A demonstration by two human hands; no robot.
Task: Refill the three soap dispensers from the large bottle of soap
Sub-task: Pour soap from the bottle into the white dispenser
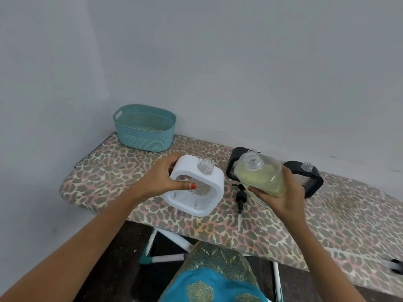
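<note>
Currently the left hand grips the white dispenser, tilted above the counter; the right hand holds the uncapped soap bottle. Misaligned necks would likely spill soap.

Soft, even daylight fills the scene; no source shows, and the wall reads flat grey-blue. Shadows are faint, only a weak one under the basket. Small glints sit on the bottle (no harsh glare). Wide-angle bending curves the board edges. The picture is slightly soft overall, blurrier toward the corners.
</note>
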